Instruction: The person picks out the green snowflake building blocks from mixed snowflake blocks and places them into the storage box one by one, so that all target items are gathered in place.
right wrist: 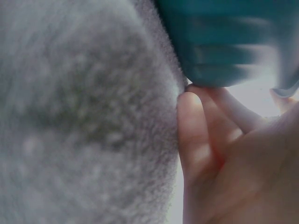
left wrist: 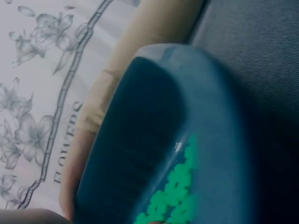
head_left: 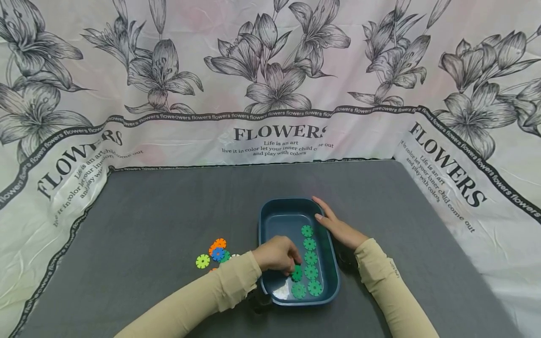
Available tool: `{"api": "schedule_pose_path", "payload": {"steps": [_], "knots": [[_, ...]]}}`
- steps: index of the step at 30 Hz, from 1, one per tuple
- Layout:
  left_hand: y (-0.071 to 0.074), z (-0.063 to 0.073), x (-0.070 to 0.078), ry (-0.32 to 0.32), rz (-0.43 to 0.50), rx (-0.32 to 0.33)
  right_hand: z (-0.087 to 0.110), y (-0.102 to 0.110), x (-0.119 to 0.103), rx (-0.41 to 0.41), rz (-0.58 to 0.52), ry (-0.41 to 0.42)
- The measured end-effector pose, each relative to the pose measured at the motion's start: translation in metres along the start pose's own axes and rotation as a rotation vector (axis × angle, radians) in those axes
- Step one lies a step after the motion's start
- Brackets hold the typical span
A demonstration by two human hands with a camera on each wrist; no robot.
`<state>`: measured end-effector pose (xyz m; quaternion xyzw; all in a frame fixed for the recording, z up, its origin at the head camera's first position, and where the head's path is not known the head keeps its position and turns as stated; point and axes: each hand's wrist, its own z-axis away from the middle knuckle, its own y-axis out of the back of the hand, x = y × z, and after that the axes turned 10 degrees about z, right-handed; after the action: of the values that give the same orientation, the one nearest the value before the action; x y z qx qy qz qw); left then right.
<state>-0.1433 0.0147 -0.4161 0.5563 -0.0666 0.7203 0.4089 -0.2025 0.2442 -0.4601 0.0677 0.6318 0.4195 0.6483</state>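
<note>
A deep blue plastic tray [head_left: 266,220] stands on the table, its inner wall large in the left wrist view. Inside, several green notched plastic discs [head_left: 310,258] form a column along the right, and another lies at lower left of it. My left hand [head_left: 276,253] reaches over the tray's left rim and pinches a green disc [head_left: 297,273] low over the floor of the tray. On the right side, my right hand [head_left: 340,230] grips the wall, thumb over the rim. Its fingers [right wrist: 192,126] press the outside of the tray near the cloth in the right wrist view.
Left of the tray is a loose pile of notched discs: orange [head_left: 220,242], blue [head_left: 217,254] and green, with a yellow-green disc [head_left: 203,261] beside it. My left sleeve partly covers the pile. A grey cloth [head_left: 148,225] covers the table; flower-printed fabric [head_left: 279,136] surrounds it.
</note>
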Motion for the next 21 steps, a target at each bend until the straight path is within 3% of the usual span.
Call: {"api": "schedule_pose_path", "payload": {"steps": [9,12,14,18,21], "knots": [[-0.004,-0.004,-0.004,-0.075,-0.111,0.057,0.000,0.003,0.000,0.003,0.016,0.009],[-0.001,-0.001,-0.003,-0.096,-0.112,0.055,0.000,0.004,0.001,0.003,0.011,0.015],[0.002,0.002,-0.002,-0.119,-0.065,0.048,0.000,0.004,0.001,0.001,0.007,0.010],[0.018,0.021,0.001,-0.176,0.070,0.060,0.000,0.003,0.000,-0.006,-0.009,-0.008],[0.038,0.047,-0.006,-0.225,0.121,0.145,-0.001,0.002,-0.001,-0.015,-0.001,-0.023]]}}
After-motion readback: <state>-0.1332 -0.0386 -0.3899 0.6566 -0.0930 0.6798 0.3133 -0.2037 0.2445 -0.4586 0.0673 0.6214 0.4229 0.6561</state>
